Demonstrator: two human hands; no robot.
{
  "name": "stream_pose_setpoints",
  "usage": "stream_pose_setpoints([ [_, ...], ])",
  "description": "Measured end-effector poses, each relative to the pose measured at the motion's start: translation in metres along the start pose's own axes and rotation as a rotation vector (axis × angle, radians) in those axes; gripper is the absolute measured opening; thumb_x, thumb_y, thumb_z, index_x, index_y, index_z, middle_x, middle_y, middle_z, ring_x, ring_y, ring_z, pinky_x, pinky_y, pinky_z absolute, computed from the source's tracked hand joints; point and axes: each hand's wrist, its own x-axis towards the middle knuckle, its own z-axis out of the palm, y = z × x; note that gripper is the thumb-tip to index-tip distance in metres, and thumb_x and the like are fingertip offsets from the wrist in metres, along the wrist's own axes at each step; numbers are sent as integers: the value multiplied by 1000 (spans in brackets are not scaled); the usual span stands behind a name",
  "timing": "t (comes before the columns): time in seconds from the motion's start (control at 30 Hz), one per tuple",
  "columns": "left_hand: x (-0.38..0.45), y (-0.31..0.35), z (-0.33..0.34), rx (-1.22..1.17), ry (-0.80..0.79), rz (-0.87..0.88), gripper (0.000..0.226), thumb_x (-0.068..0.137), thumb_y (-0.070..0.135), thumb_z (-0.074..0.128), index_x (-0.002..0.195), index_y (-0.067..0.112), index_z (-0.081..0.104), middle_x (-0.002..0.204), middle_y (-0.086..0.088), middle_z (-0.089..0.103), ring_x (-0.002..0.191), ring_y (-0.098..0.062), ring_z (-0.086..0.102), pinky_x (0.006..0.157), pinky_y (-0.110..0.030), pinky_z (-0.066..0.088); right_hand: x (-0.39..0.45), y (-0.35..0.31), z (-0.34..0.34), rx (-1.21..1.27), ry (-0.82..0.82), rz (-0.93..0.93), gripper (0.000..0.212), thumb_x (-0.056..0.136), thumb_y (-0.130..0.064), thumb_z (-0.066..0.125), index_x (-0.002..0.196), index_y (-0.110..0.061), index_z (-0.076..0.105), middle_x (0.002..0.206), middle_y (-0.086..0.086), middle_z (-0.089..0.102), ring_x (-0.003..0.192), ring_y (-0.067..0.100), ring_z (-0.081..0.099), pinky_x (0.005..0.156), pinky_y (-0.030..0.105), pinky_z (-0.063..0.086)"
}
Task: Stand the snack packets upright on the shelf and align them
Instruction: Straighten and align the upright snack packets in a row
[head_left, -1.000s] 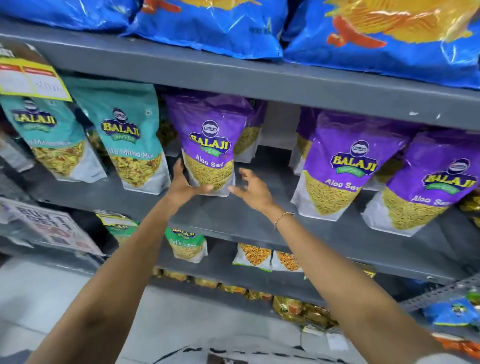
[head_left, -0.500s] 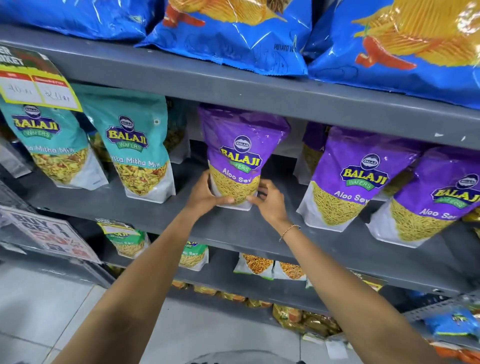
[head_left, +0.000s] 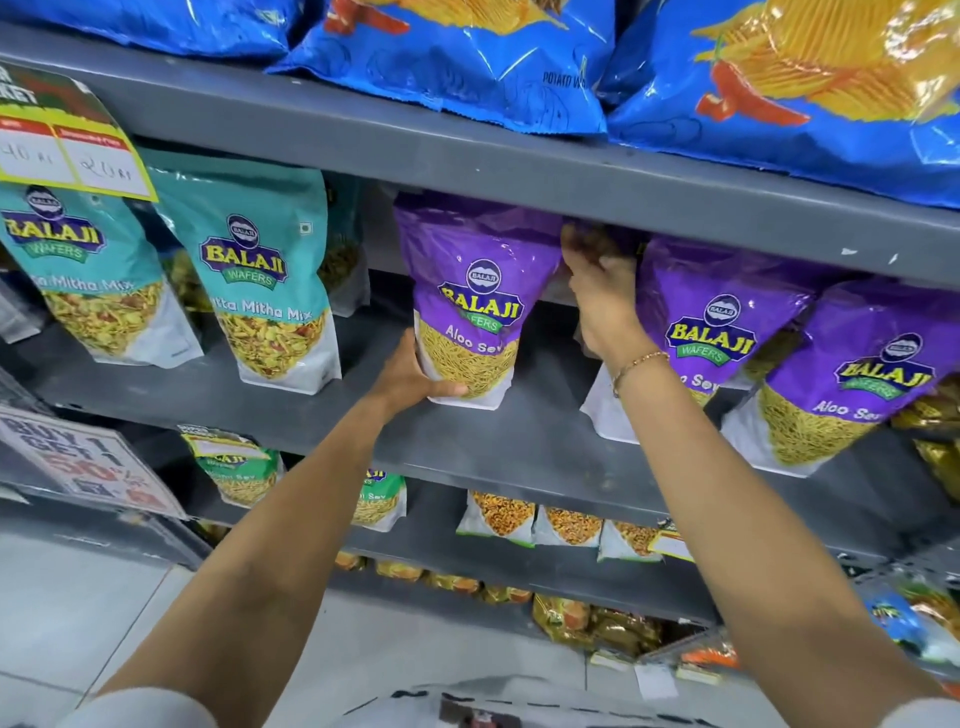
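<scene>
Head view: left hand grips upright purple Aloo Sev packet; right hand pinches its top corner.

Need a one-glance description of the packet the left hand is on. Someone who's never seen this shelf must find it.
Start at the grey middle shelf, below the blue chip bags. Left to right it holds two teal packets, then three purple ones. The target is the leftmost purple packet, marked Aloo Sev: it alone has the left hand gripping its lower left corner, with the right hand reaching in past its right edge.
</scene>
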Motion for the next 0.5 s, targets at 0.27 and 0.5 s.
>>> stream_pose_setpoints([
  [0.27, 1, -1, -2, 35, -4, 49, 90, 46, 42, 93, 123, 31, 48, 120, 7, 65, 108, -14, 63, 93, -41, 54, -8, -16, 9, -8, 168, -135, 28, 79, 16, 59, 83, -11, 63, 77, -12, 68, 66, -18, 59, 72, 5, 47],
  [0.5, 4, -2, -4, 56, -38, 55, 89, 49, 40, 92, 125, 31, 46, 119, 8, 65, 108, -13, 62, 95, -41, 54, -28, -40, 20, -823, 87, -444, 37, 89, -22, 49, 112, 5, 60, 118, 27, 62, 111, 41, 55, 98, 35, 35],
])
